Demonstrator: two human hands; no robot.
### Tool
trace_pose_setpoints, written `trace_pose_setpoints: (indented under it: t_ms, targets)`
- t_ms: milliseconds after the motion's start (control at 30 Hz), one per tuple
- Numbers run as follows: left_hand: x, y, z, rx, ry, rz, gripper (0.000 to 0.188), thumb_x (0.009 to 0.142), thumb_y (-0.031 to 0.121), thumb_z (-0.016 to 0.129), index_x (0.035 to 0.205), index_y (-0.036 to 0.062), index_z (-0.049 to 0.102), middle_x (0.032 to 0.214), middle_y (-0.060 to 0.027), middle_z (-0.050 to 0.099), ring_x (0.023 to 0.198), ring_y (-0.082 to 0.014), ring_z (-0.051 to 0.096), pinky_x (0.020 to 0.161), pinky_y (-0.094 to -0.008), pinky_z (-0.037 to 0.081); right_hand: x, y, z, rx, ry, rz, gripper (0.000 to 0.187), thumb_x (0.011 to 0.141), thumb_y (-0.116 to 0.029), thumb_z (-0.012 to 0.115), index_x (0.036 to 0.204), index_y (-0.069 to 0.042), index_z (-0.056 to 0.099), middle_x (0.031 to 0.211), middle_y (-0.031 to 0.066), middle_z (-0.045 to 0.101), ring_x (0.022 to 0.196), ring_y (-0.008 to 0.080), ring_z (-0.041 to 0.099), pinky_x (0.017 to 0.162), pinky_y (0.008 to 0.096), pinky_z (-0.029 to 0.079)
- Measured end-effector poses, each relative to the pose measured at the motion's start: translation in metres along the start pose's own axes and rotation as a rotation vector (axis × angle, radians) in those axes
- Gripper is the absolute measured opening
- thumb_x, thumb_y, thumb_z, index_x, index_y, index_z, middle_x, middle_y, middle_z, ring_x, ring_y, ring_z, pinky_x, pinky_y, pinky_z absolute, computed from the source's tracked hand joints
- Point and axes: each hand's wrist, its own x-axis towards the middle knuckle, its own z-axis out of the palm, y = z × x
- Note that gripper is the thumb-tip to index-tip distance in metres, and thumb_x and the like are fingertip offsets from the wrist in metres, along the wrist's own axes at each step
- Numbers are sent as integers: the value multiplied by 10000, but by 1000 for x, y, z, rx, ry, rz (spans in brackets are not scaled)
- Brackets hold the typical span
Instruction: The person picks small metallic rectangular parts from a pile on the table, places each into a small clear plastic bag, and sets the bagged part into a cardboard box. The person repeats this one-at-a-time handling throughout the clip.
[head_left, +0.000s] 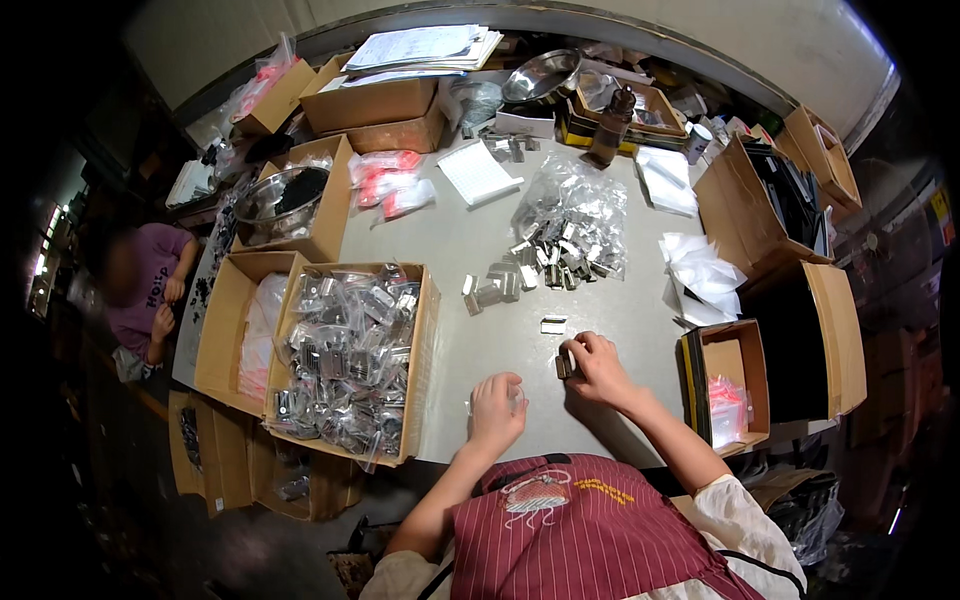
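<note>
My left hand (496, 415) is near the table's front edge, its fingers curled round a small clear plastic bag (518, 396), which partly shows beside them. To its right, my right hand (600, 370) pinches a few small shiny metal pieces (565, 364) pressed together at the tabletop. Just beyond them lies a single metal piece (553, 325) on the table. Farther off, a heap of similar metal pieces (570, 262) spills from a large clear plastic bag (575, 195). More pieces lie in a loose group (497, 285) left of the heap.
On the left stands a cardboard box (425, 365) full of bagged metal parts. Red-marked bags (385, 180), a white sheet (478, 172) and a brown bottle (610, 127) are farther back. A small box (755, 385) stands right of my arm. Another person (150, 280) sits at far left.
</note>
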Motion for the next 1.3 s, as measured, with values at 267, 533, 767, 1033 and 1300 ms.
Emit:
trace_pose_setpoints:
  t_ms: [267,533,767,1033,1300]
  targets:
    - [0,15,-11,-353,-43,-272,251,852,106,747,1026,54,575,905,-47,636,840,-210,624,771,-361,497,-11,-24,-8,452,-46,117,471,811,-215,730,1197,-6,558,1130,202,618,1024,394,615,869,443,512]
    - [18,30,-18,-1165,-164,-553,159,911,3,693,983,29,553,900,-9,615,811,-94,604,737,-226,488,-18,-47,-9,729,-62,87,420,888,-50,711,1284,-6,579,1091,109,668,894,153,690,834,313,554]
    - [11,33,-18,-1179,-172,-509,194,893,-19,708,988,27,546,941,-22,617,856,-84,599,766,-225,495,-16,-51,-11,706,-57,98,295,912,-44,668,1187,-18,565,947,54,666,886,132,670,822,303,545]
    - [9,48,-21,-987,-141,-390,206,892,-30,706,1007,16,541,936,-21,614,903,-96,602,827,-241,498,-18,-45,4,743,-65,215,281,865,3,634,1138,-4,566,952,53,656,898,125,660,816,288,536]
    - [15,32,-26,-1135,-161,-528,156,924,39,697,1005,22,564,953,-46,648,850,-116,621,800,-253,512,-12,-60,-23,700,32,168,202,858,-40,708,1028,7,609,923,76,668,858,156,665,781,287,529]
